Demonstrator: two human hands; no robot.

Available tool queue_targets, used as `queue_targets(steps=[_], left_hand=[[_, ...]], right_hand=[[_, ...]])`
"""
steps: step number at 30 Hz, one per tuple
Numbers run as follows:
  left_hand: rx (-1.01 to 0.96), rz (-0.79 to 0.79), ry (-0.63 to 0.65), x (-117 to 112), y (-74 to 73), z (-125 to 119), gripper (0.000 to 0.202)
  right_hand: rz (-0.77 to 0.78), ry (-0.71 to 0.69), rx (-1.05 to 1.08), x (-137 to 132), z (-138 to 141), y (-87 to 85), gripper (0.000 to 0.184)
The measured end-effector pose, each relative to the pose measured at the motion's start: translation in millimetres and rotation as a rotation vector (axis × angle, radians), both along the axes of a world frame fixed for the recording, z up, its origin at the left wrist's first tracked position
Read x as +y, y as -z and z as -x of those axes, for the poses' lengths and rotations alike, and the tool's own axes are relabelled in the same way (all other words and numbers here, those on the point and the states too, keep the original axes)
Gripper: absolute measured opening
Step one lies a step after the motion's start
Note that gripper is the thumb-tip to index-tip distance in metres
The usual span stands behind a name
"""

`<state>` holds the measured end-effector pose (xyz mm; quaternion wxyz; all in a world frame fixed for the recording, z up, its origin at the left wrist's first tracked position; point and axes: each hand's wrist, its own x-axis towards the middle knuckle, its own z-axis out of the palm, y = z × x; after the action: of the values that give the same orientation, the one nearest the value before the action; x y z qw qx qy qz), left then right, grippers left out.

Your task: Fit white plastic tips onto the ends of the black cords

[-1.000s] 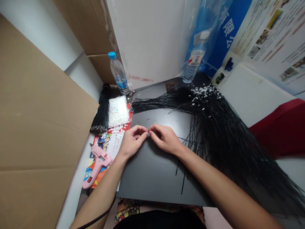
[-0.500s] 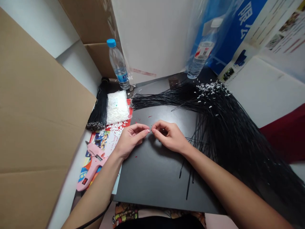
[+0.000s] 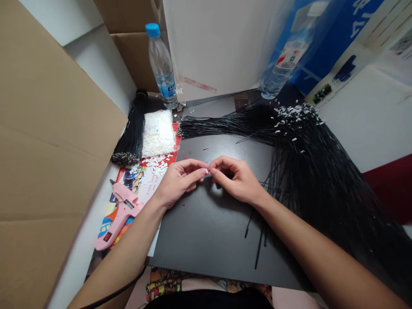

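Note:
Over the middle of the dark tabletop (image 3: 193, 231), both hands meet fingertip to fingertip. My left hand (image 3: 175, 182) pinches a small white connector housing (image 3: 206, 171) between thumb and index finger. My right hand (image 3: 236, 178) is closed in a pinch against it; the fingers appear to grip the end of a thin black wire, mostly hidden. Behind the hands lies a bundle of black wires (image 3: 222, 125) with bare metal ends at its left. To the right, a large heap of wires (image 3: 322, 184) carries white housings (image 3: 296, 113) on its ends.
At left are a bag of white housings (image 3: 158, 133), loose housings (image 3: 157, 164), another black wire bundle (image 3: 133, 124) and a pink glue gun (image 3: 120, 210). Two water bottles, one blue-capped (image 3: 162, 68) and one white-capped (image 3: 288, 60), stand at the back. A cardboard panel (image 3: 48, 128) borders the left.
My hands have come together, closing the small gap between their fingertips, so the white housing now meets the right fingertips. The whole view has shifted slightly.

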<state>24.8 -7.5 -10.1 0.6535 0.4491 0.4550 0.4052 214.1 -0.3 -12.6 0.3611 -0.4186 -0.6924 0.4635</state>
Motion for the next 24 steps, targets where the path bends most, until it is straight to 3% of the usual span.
queue_targets(steps=[13,24], left_hand=[[-0.009,-0.016,0.017,-0.6,-2.3,0.4,0.023],[-0.002,-0.056,0.038,-0.7,-3.3,0.0,0.016]], right_hand=[[0.094,-0.038,0.034,1.2,-0.4,2.0,0.018],[0.074,-0.036,0.016,0.4,-0.7,2.0,0.018]])
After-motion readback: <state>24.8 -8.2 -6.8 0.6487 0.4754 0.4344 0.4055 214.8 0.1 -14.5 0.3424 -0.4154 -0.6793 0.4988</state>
